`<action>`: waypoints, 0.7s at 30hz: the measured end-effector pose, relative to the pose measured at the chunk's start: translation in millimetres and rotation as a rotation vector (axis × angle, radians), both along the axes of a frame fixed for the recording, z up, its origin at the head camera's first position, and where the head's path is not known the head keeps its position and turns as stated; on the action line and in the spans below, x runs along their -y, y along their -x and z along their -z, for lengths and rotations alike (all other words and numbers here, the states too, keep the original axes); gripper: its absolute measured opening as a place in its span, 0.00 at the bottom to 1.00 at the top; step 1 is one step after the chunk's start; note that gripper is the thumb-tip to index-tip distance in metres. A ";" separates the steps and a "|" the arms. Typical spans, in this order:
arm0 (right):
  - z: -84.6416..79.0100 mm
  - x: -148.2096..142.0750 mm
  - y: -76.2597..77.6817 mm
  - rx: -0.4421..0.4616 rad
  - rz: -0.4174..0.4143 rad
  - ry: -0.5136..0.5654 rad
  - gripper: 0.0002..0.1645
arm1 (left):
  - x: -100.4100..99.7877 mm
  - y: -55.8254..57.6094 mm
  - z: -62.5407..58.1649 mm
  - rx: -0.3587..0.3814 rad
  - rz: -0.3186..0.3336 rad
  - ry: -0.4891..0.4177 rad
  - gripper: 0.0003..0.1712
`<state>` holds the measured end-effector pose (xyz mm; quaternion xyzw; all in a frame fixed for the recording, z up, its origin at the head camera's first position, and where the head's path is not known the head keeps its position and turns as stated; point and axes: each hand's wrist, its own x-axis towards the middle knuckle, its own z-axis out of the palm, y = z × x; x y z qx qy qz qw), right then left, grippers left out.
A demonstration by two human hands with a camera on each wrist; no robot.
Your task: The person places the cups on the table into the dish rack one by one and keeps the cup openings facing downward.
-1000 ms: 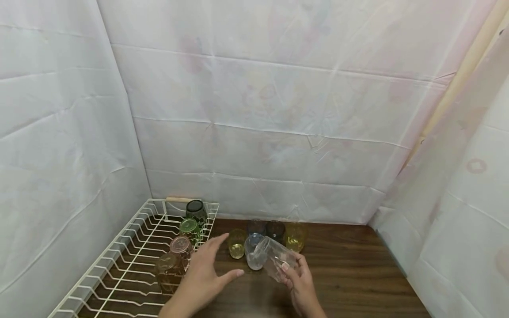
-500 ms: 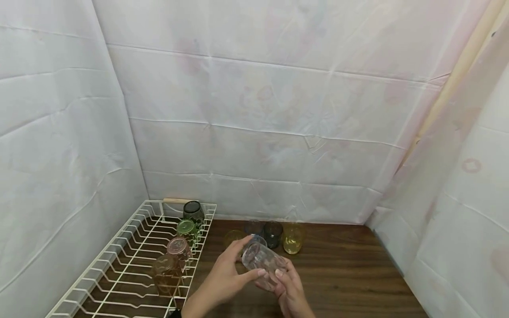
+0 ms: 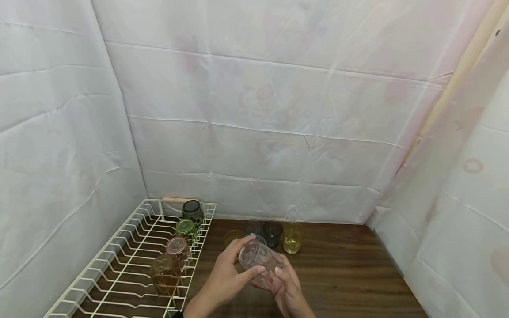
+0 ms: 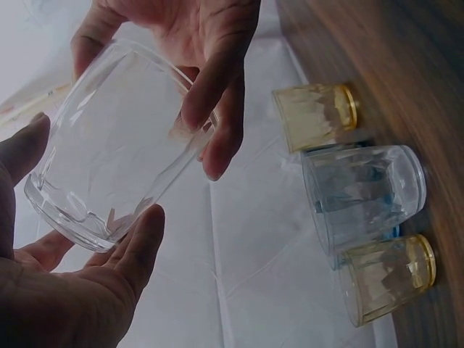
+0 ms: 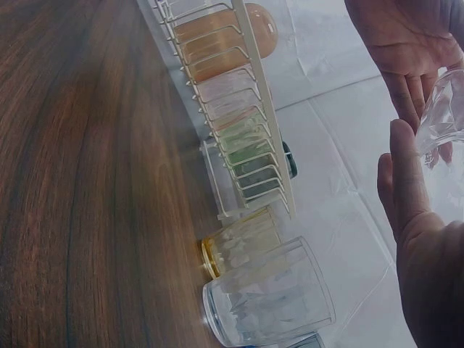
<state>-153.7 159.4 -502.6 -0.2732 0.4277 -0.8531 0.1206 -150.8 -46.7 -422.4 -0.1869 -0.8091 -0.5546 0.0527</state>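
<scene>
- Your left hand (image 3: 227, 274) grasps one end of a clear tumbler (image 3: 265, 260), thumb on the near side and fingers around the far side.
- Your right hand (image 3: 289, 287) grips the tumbler's other end, its thumb against the glass.
- The tumbler lies tilted between your two hands, raised above the near middle of the dark wooden bench (image 3: 350, 269).
- Beyond your hands, a yellow glass (image 3: 233, 236) stands at left, a clear glass (image 5: 268, 297) just to its right, partly hidden by the tumbler.
- Farther back, a blue glass (image 3: 253, 226), a dark gray glass (image 3: 272, 234) and a second yellow glass (image 3: 292, 242) line up left to right.
- To your left, a white wire rack (image 3: 128, 264) carries four glasses along its right side, near to far: amber (image 3: 166, 277), pink (image 3: 179, 250), green (image 3: 185, 228) and smoky (image 3: 193, 213).
</scene>
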 end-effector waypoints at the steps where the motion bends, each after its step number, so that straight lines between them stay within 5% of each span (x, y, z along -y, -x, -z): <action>1: 0.0 0.3 0.2 -0.001 0.001 -0.002 0.28 | 0.1 -0.2 0.3 0.001 -0.002 -0.003 0.42; 21: 1.6 5.7 3.1 0.065 -0.014 -0.043 0.26 | 5.1 -3.4 3.4 -0.003 -0.087 0.002 0.42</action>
